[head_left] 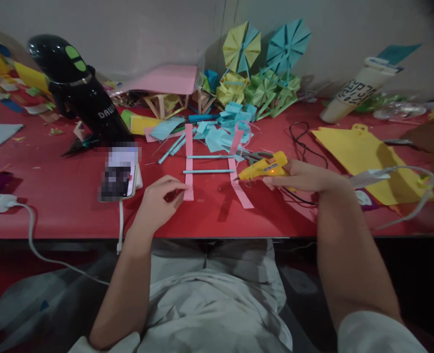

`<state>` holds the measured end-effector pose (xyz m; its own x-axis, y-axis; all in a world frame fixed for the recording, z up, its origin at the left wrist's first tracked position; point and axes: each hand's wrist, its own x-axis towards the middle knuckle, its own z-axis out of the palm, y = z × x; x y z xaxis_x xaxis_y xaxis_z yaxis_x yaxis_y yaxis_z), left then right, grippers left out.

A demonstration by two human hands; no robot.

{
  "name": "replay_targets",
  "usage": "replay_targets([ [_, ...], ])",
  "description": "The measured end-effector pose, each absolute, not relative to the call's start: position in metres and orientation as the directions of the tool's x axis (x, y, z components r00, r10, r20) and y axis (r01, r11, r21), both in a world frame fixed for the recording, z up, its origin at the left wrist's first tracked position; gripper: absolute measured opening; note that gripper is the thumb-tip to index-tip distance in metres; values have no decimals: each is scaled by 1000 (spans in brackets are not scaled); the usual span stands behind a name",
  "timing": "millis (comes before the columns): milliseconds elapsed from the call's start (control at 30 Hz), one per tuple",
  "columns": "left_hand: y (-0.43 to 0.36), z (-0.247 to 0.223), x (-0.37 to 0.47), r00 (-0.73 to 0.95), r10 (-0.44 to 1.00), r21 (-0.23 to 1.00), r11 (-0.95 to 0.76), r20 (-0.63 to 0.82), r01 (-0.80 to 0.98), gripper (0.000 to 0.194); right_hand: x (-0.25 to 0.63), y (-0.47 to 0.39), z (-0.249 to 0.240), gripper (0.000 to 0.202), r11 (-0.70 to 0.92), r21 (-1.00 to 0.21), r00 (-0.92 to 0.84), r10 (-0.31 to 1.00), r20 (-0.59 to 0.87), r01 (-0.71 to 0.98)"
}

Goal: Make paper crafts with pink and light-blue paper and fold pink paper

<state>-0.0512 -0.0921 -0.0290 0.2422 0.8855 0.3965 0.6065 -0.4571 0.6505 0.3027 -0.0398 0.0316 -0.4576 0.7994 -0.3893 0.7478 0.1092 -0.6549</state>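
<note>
In the head view, my right hand [307,175] is wrapped round a yellow hot glue gun [263,167]. An orange light glows on its body, and its dark nozzle points left, at the right pink paper strip [243,195]. My left hand [161,200] has thumb and fingertips closed at the lower end of the left pink paper strip [189,164]. Two thin light-blue paper sticks lie across both strips: an upper stick [209,157] and a lower stick [207,171]. The right strip slants, its lower end angled outward.
Behind the strips lie blue paper scraps [215,135] and folded paper fans [242,46]. A phone [119,174] and black bottle [88,93] stand left. Yellow paper sheets [367,162], a black cord [301,139] and a white cup [358,90] are right. The red table's front edge [209,238] is close to me.
</note>
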Motion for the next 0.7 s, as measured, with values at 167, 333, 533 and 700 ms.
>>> replay_targets([
  [167,-92,-29,-51,243,885,647,-457,397,610,20,303,-39,29,51,99,-658,-464,785,-409,747],
  [333,-92,-30,-51,241,887,649,-454,394,611,20,300,-41,30,48,75,-601,-398,813,-424,795],
  [533,-92,-31,-52,243,886,646,-455,394,613,19,301,-39,28,47,75,-560,-369,822,-433,825],
  [700,-92,-29,-52,244,887,648,-455,392,611,19,298,-40,32,42,120,-581,-408,824,-394,805],
])
